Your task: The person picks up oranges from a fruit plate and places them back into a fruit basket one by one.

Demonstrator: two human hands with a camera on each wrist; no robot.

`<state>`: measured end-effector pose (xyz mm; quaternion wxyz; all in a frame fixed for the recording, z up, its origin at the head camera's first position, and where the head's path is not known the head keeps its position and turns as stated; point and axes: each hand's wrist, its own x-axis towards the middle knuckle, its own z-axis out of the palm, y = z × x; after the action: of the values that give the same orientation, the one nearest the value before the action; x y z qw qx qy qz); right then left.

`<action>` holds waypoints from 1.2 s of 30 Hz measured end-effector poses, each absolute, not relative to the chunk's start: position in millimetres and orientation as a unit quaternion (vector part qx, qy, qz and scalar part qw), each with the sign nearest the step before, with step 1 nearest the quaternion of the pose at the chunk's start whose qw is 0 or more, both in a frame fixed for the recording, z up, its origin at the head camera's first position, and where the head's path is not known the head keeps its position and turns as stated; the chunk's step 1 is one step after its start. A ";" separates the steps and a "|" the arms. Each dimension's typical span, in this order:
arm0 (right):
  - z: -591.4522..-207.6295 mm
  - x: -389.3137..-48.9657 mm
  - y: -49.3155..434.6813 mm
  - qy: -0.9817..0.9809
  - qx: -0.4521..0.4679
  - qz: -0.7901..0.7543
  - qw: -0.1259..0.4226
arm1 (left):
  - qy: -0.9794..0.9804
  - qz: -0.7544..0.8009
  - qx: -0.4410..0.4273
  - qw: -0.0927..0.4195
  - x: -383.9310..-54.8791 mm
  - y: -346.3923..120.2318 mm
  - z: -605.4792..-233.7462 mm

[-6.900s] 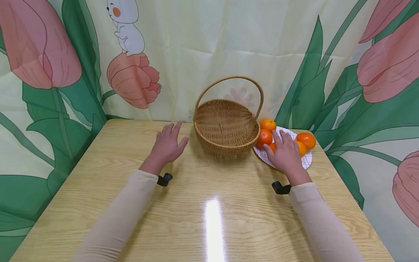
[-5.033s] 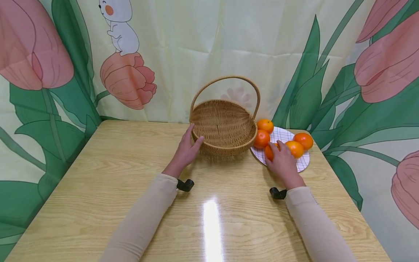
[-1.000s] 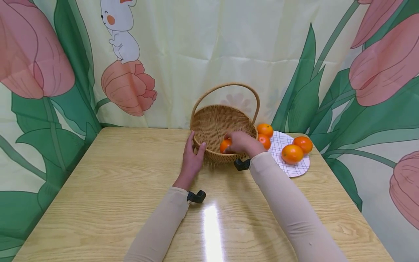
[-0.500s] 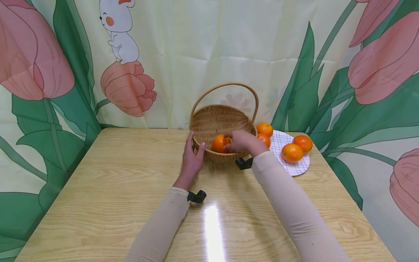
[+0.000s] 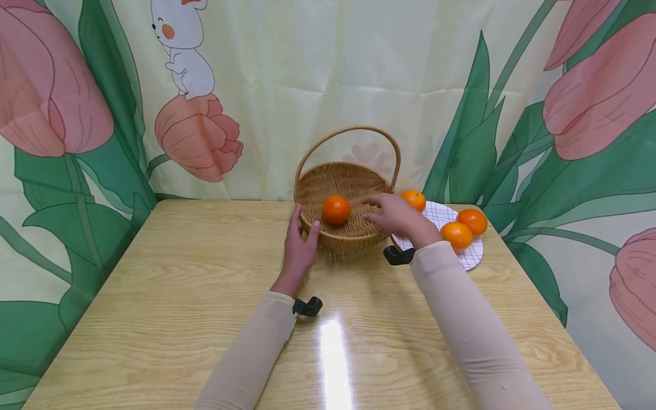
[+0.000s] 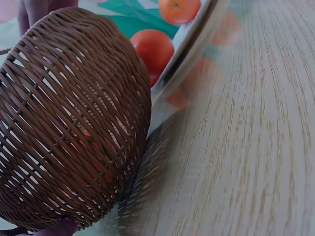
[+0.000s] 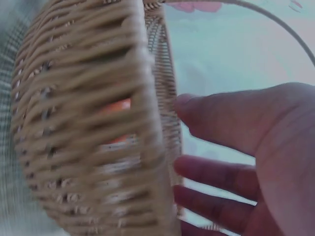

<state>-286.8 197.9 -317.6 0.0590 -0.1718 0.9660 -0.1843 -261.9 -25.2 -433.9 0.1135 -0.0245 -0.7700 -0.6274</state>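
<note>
— where's the orange (image 5: 336,210); and the hands?
— inside the basket (image 5: 348,244), left of centre; right hand (image 5: 401,217) hovers over its right side, fingers spread; left hand (image 5: 299,250) rests against the left side, thumb wide of the fingers!
— and the basket's lie?
— long axis left to right; mouth facing up and to the near side; handle (image 5: 359,127) arching above it!
</note>
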 end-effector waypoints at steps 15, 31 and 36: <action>-323.9 -276.9 237.2 0.956 -0.183 -0.223 -0.057 | -0.772 -0.625 -0.018 0.112 -263.4 -24.7 -434.1; -350.8 -275.5 265.5 0.947 -0.122 -0.267 -0.130 | -0.773 -0.625 -0.019 0.111 -265.5 -24.9 -435.6; -358.1 -276.1 271.2 0.947 -0.106 -0.272 -0.132 | -0.771 -0.627 -0.023 0.111 -265.7 -24.7 -436.2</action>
<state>-276.1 271.2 -358.1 -0.1322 -0.1059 0.9474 -0.2717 -265.7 -24.7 -436.2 0.1112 -0.0229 -0.7706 -0.6272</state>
